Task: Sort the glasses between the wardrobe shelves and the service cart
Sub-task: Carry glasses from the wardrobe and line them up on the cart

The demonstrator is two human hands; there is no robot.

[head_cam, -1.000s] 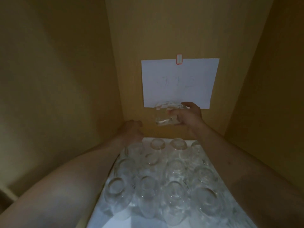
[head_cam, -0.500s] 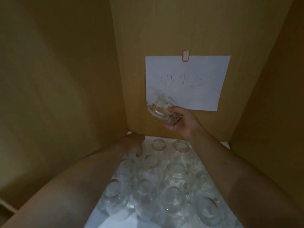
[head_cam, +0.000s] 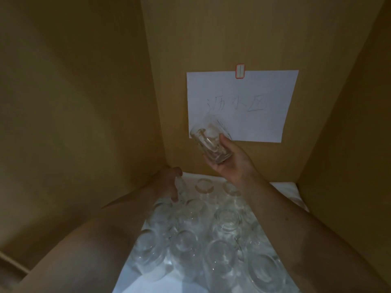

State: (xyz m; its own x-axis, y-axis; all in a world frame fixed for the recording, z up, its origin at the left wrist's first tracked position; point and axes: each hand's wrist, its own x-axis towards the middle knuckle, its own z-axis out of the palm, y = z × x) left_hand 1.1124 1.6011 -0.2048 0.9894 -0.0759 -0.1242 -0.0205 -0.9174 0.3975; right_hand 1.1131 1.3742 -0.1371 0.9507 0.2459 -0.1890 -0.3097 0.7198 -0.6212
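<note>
Holding one clear glass in your right hand, you've got it lifted clear of the shelf, tilted, mouth pointing up-left toward the back panel, base sitting in your palm. Thumb is on the near side of the glass, fingers curl round the far side, so the grip is closed on it. The glass overlaps the lower left corner of the white paper sign in the view; can't tell if it touches the sign. Sign is stuck to the wardrobe back panel with a small red-edged label at its top edge, faint handwritten characters across the middle. Your left hand is low at the back left corner of the shelf, fingers curled down around the top of a rear-row glass; looks like a grip, but dim light and blur make the contact hard to confirm. The two hands are well apart, right one higher. Below them the rest of the glasses stand packed in rows, touching or nearly so, on a white liner covering the shelf. Which way up they stand is hard to tell in this light. Wooden side walls close in the compartment left and right.
</note>
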